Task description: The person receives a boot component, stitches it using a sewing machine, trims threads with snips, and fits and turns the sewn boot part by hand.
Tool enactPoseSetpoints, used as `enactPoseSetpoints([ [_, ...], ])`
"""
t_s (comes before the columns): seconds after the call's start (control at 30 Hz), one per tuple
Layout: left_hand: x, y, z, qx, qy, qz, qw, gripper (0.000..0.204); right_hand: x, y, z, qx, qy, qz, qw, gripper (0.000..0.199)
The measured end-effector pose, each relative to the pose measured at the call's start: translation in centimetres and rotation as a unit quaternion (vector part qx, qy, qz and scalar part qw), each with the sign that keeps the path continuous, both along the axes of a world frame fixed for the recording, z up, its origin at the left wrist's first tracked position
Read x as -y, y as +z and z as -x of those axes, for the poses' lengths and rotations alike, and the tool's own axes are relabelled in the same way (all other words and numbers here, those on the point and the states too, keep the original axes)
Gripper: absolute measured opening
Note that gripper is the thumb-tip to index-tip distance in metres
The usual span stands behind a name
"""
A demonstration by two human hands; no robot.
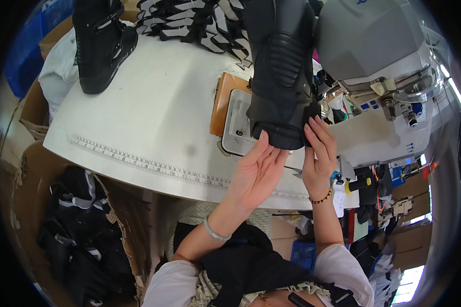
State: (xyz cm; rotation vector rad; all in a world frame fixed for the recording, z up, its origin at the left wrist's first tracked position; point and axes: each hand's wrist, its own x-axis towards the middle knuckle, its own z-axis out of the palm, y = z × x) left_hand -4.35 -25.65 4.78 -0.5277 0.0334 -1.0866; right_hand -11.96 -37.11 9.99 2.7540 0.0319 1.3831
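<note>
A tall black boot (279, 77) with a ribbed panel is tilted over the sewing machine's bed, its shaft pointing away from me. My left hand (256, 171) grips its near end, thumb on top and fingers curling underneath, palm turned up. At the boot's right side my right hand (320, 151) presses its fingers against a black flap or edge (311, 112); its thumb is partly hidden. Another black boot (100, 48) stands upright at the far left of the white table (138, 117).
The sewing machine's grey head (369, 38) rises right of the boot. Grey-and-black cut pieces (189, 23) lie at the back. A ruler strip (148, 165) runs along the table's front edge. Below left, a cardboard box (123, 204) holds dark pieces (82, 240). A blue crate (303, 254) sits below.
</note>
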Motion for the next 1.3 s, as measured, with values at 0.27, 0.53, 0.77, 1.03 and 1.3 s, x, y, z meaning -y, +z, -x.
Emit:
enactPoseSetpoints([
  [0.27, 0.7, 0.0, -0.6, 0.065, 0.036, -0.083, 0.994, 0.03, -0.7, 0.9, -0.6, 0.017, -0.03, 0.013, 0.999, 0.034],
  [0.53, 1.4, -1.6, -3.4, 0.071, 0.032, -0.029, 0.997, 0.03, -0.6, -0.2, -1.3, 0.064, -0.051, 0.043, 0.996, 0.035],
  [0.77, 0.8, -1.7, -4.6, 0.092, -0.094, -0.033, 0.991, 0.031, -4.5, -3.5, 1.3, 0.077, 0.104, -0.081, 0.988, 0.038],
  [1.03, 1.2, -1.1, -2.7, -0.036, 0.007, -0.045, 0.998, 0.025, -2.3, -0.8, 2.5, 0.013, 0.196, -0.772, 0.605, 0.031],
  [1.3, 1.9, 0.8, -0.4, 0.309, 0.123, -0.242, 0.912, 0.029, -1.8, 1.8, 0.2, -0.012, 0.223, -0.78, 0.585, 0.029],
])
